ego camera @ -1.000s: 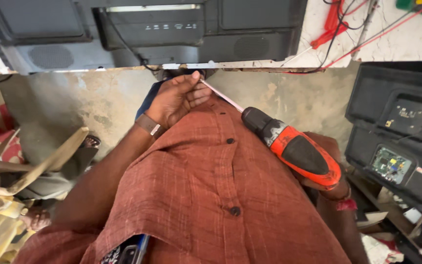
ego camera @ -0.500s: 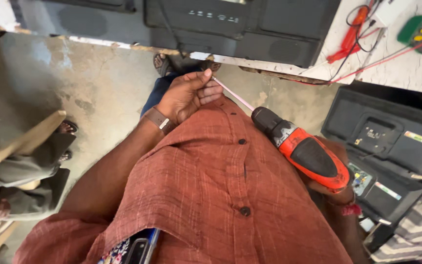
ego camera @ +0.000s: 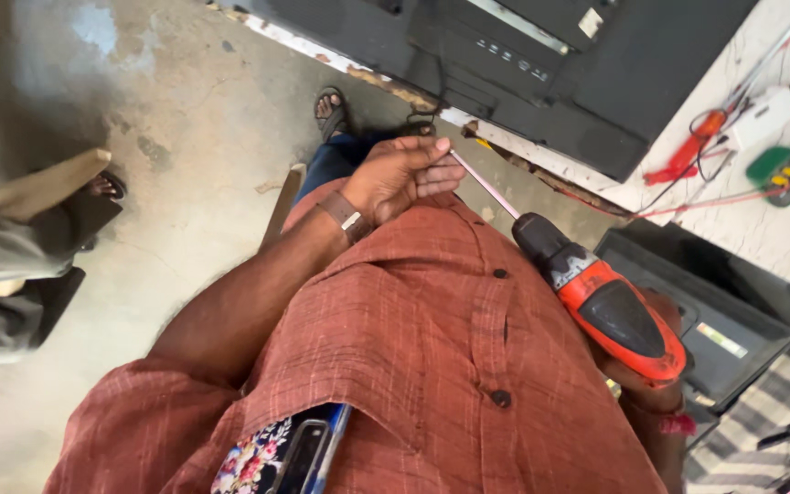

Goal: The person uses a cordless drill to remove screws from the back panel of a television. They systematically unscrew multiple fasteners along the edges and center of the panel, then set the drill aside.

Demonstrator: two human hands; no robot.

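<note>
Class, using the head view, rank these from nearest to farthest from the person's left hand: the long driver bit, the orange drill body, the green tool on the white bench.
From the left hand:
1. Long driver bit, touching its fingertips, just to the right.
2. Orange drill body, lower right, in the right hand.
3. Green tool, far right on the white bench.

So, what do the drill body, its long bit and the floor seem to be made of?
Drill: looks like moulded plastic, orange shell with black sections, smooth with a slight sheen. Bit: probably bare metal, a thin straight rod with a pale shine; the left hand pinches its tip. Floor: seems concrete, grey, matte, stained and patchy.
</note>
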